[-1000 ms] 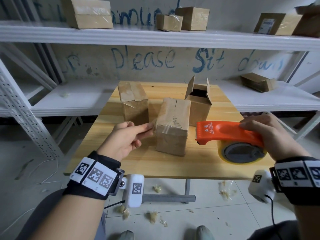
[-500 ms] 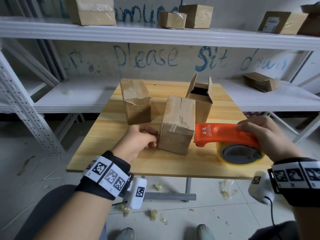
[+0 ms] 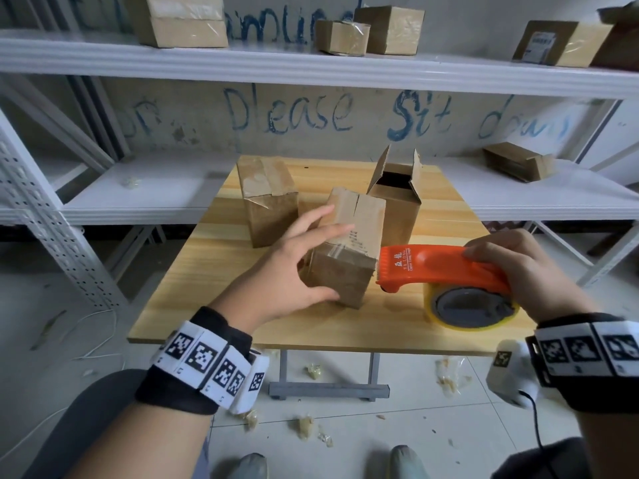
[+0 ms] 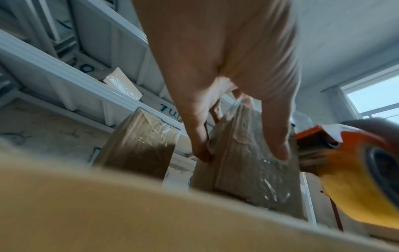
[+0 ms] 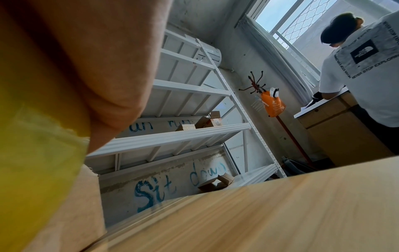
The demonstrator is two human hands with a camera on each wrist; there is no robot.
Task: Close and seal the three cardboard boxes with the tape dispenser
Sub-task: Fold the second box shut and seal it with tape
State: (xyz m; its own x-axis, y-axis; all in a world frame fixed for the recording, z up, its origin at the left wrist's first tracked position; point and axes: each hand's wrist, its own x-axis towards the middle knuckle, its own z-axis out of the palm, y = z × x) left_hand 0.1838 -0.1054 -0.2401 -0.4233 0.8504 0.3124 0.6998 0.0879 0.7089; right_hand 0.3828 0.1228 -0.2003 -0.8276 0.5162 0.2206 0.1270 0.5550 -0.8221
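Observation:
Three cardboard boxes stand on the wooden table (image 3: 214,281). The left box (image 3: 268,198) is shut and taped. The back box (image 3: 397,202) has its flaps up and open. My left hand (image 3: 301,267) holds the middle box (image 3: 345,250), with its fingers spread over the top and its thumb across the front face. In the left wrist view the thumb (image 4: 278,150) lies on the middle box (image 4: 248,153), which is streaked with tape. My right hand (image 3: 511,267) grips the orange tape dispenser (image 3: 439,267). The dispenser's toothed front end sits against that box's right edge.
White metal shelves (image 3: 138,198) run behind and beside the table, with more boxes (image 3: 179,22) on the upper shelf and a flattened one (image 3: 518,160) at the right. Tape scraps (image 3: 311,371) litter the floor. Another person (image 5: 364,68) stands at a counter far right.
My left hand has moved from the middle box's lower left side up onto its top. The dispenser has closed in on the box's right edge.

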